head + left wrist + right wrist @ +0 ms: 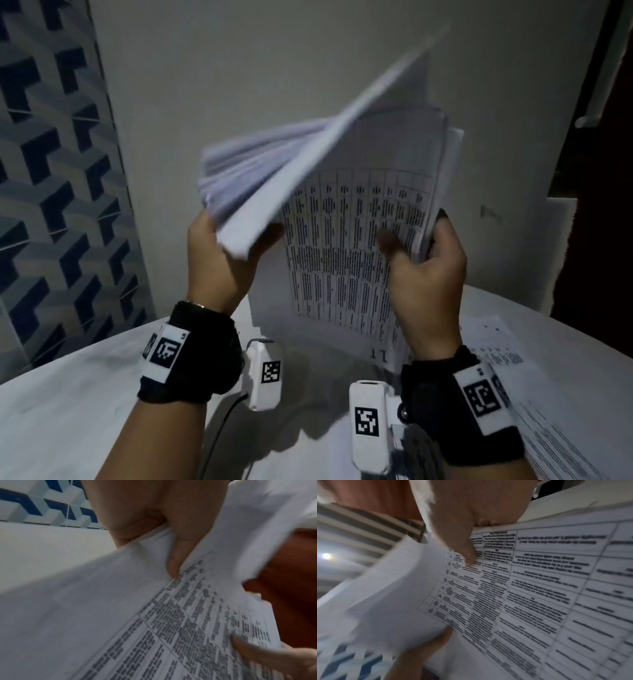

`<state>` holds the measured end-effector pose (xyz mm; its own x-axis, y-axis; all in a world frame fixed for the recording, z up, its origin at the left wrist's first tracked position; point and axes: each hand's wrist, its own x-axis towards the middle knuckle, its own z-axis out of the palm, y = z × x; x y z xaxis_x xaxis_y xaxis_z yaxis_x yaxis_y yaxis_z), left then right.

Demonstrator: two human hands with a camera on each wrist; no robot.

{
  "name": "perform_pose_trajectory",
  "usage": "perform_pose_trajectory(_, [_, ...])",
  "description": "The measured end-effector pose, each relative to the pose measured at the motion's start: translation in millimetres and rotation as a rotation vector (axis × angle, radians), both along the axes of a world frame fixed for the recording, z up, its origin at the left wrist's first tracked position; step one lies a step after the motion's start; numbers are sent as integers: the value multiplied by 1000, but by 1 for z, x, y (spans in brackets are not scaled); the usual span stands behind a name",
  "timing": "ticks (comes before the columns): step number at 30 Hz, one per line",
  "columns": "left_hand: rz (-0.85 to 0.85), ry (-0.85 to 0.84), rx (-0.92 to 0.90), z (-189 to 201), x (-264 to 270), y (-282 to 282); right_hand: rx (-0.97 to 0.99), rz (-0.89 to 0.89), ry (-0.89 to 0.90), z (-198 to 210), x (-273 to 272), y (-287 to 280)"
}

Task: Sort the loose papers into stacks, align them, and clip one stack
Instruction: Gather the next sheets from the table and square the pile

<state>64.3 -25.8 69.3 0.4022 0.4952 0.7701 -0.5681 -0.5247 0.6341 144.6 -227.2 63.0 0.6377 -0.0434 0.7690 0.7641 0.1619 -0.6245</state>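
Both hands hold paper upright above the white table (85, 394). My left hand (222, 253) grips a thick bundle of white sheets (274, 171), blurred and swung open to the left like a fan. Its thumb (175, 563) pinches the sheets from the front. My right hand (424, 267) grips the right edge of the printed stack (352, 246), whose top page carries a table of dark text. Its thumb (467, 555) presses on the printed face (539, 588). The stack's bottom edge stands near the table. No clip shows in any view.
More printed sheets (507, 356) lie on the table at the right, partly under my right wrist. A plain grey wall (274, 68) rises close behind the table. A blue patterned tiled wall (51, 171) is at the left. A dark opening (599, 171) is at the far right.
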Motion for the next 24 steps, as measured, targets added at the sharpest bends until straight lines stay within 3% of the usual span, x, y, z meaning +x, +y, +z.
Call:
perform_pose_trajectory(2, [53, -103, -46, 2, 5, -5, -21, -27, -58, -4, -4, 4])
perform_pose_trajectory(5, [102, -75, -53, 2, 10, -15, -46, -73, -85, -10, -5, 10])
perform_pose_trajectory(13, [-76, 83, -177, -5, 7, -6, -61, 182, 321, -20, 13, 5])
perform_pose_trajectory(18, [-135, 107, -201, -6, 6, -2, -150, 300, 456, -18, 13, 2])
perform_pose_trajectory(24, [-170, 32, -171, 1, 4, -11, -31, 272, 350, -10, 10, 0])
